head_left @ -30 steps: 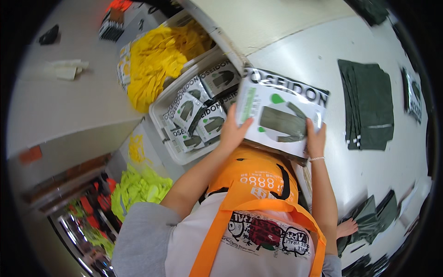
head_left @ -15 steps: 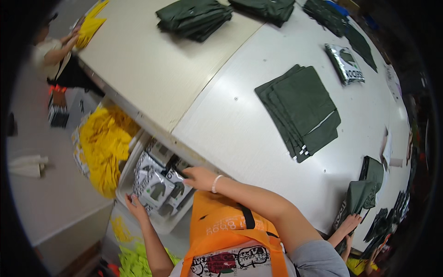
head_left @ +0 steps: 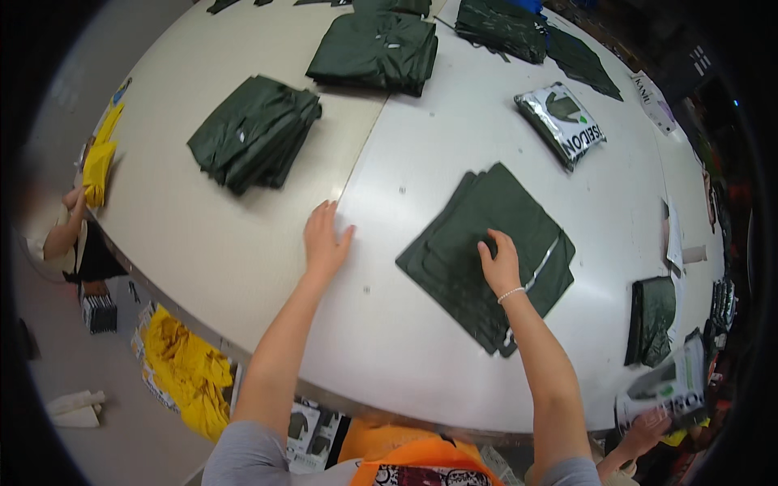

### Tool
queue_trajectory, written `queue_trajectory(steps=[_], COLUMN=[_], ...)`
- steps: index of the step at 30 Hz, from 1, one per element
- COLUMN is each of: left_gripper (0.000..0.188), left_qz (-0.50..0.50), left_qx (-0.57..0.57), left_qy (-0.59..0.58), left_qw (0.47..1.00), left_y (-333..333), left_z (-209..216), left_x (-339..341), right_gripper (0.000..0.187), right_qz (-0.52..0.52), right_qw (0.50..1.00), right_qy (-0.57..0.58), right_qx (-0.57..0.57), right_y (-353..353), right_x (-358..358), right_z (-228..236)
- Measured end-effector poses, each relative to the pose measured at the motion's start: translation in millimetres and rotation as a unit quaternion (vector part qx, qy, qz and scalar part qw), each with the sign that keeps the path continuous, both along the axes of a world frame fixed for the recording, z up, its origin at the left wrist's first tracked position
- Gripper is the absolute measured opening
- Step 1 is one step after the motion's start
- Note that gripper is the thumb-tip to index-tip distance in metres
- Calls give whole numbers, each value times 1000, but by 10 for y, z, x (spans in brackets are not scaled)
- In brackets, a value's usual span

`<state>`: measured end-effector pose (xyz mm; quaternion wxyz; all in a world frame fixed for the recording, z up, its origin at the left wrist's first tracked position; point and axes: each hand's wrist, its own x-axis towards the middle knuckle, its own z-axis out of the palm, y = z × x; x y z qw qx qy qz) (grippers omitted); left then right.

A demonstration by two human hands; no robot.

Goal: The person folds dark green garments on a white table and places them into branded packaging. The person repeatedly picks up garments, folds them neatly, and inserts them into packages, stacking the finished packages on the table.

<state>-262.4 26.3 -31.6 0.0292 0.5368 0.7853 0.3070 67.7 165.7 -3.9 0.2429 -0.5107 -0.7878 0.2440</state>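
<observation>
My left hand (head_left: 326, 243) reaches over the white table, fingers stretched out and holding nothing. Nearest to it on the left is a folded dark green, slightly shiny garment bundle (head_left: 255, 136). On the right, my right hand (head_left: 500, 266), with a pale bracelet at the wrist, hovers over or touches a flat stack of dark green fabric pieces (head_left: 454, 267). Its thumb and fingers are apart, slightly bent, with nothing between them. Whether the fingertips press on the fabric I cannot tell. A plump silver-and-green packet (head_left: 561, 123) lies beyond the stack.
Another dark green folded pile (head_left: 374, 53) is at the far side. Below the table edge are a heap of yellow fabric (head_left: 186, 368) and a bin of packets (head_left: 312, 429). At right, a co-worker's hand (head_left: 647, 431) holds a packet (head_left: 668, 385). A person with yellow fabric stands far left.
Both my hands have left the packet bin below the table and come up over the tabletop, the right to the green stack. The view has shifted. The co-worker's packet is now lifted.
</observation>
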Motion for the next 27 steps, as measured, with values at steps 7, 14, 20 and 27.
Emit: queue_trajectory(steps=[7, 14, 20, 27], left_gripper=[86, 81, 80, 78], left_qz=[-16, -47, -36, 58], left_qx=[-155, -152, -148, 46], left_qy=[57, 29, 25, -450], left_qw=[986, 987, 988, 890], left_y=[1022, 1038, 1021, 1085], left_z=[-106, -125, -101, 54], left_x=[297, 245, 182, 329], right_gripper=[42, 93, 105, 20], right_qz=[-1, -192, -231, -200], right_qw=[987, 883, 871, 703], right_qy=[135, 296, 328, 469], right_qx=[-89, -310, -284, -496], right_y=[2177, 3062, 2920, 1457], right_x=[-1793, -3195, -3197, -2087], right_z=[-64, 213, 166, 206])
